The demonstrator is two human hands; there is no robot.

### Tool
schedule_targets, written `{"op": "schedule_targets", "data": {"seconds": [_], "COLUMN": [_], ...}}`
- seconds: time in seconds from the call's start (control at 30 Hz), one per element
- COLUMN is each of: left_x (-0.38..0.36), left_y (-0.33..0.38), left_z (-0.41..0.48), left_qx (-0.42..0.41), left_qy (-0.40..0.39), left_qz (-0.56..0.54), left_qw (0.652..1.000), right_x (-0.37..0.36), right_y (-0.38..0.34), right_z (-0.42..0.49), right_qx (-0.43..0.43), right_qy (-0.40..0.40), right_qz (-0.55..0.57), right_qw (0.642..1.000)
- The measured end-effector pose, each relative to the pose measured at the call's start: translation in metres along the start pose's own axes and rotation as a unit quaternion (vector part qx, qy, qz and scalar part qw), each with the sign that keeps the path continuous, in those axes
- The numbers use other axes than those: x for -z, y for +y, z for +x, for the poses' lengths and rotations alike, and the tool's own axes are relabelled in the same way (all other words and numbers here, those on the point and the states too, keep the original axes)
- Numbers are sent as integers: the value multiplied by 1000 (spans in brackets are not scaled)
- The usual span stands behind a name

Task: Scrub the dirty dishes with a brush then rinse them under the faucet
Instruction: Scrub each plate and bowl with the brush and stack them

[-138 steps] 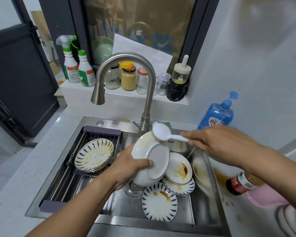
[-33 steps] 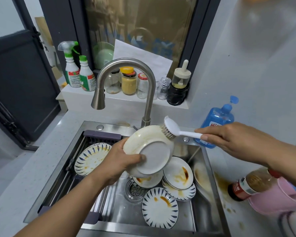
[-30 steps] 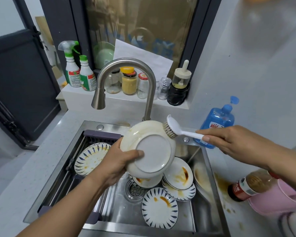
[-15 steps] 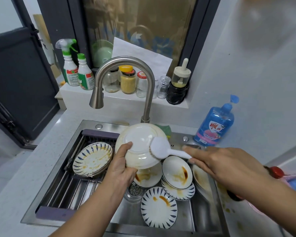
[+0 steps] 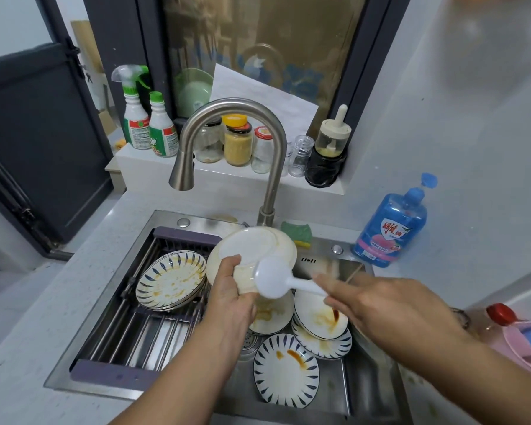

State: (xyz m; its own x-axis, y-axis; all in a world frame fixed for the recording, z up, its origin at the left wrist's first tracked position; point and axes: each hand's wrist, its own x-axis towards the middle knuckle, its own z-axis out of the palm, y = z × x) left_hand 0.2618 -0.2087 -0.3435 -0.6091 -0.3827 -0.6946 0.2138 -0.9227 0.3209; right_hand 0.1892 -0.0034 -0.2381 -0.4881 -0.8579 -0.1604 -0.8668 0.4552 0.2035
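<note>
1. Head view is showing the left hand (image 5: 232,289) gripping a white bowl (image 5: 249,250) by its lower rim. The thumb is curling over the underside and the other fingers are hiding behind the bowl.
2. The bowl is tilting bottom-up over the sink (image 5: 166,219), just in front of the base of the faucet (image 5: 227,108). Its inside is facing away and cannot be seen.
3. The right hand (image 5: 390,308) is pinching the handle of a white brush (image 5: 273,282) between thumb and curled fingers. The brush head is lying against the bowl's stained outer wall, with the bristles hiding beneath it.
4. Stained dishes are lying in the basin below: a striped plate (image 5: 285,369) nearest, and others partly covered by both hands.
5. More striped plates (image 5: 172,279) are sitting stacked on the drying rack (image 5: 141,326) at left; how many cannot be told.
6. On the tabletop at right, a red-capped bottle (image 5: 500,312) and a pink container (image 5: 528,342) are showing blurred, the container being cut off by the frame edge.
</note>
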Motion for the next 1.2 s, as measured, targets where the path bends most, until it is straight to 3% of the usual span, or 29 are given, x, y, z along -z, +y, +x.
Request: {"op": "schedule_targets", "data": {"seconds": [0.13, 0.37, 0.47, 0.7, 0.83, 1.0, 1.07, 1.2], "left_x": [0, 22, 28, 45, 41, 29, 29, 32], "left_y": [-2, 8, 13, 35, 45, 40, 37, 36], "left_z": [3, 4, 3, 1, -3, -5, -1, 7], "left_qx": [16, -5, 28, 39, -4, -18, -21, 22], "left_qy": [20, -88, -153, -271, -291, -300, -292, -288], "left_qz": [-1, -24, -42, 104, 264, 364, 336, 161], "left_qw": [1000, 996, 987, 956, 920, 882, 895, 944], "right_x": [-11, 5, 7, 24, 35, 45, 49, 49], "right_y": [-13, 40, 57, 84, 86, 67, 57, 32], "right_z": [0, -1, 5, 22, 34, 47, 42, 23], "right_qx": [9, -72, -84, -59, -54, -40, -39, -15], "right_qy": [83, 22, -6, -40, -55, -43, -30, -30], "right_qz": [-46, 74, 139, 245, 216, 135, 95, 8], "right_qw": [995, 994, 987, 967, 973, 989, 994, 999]}}
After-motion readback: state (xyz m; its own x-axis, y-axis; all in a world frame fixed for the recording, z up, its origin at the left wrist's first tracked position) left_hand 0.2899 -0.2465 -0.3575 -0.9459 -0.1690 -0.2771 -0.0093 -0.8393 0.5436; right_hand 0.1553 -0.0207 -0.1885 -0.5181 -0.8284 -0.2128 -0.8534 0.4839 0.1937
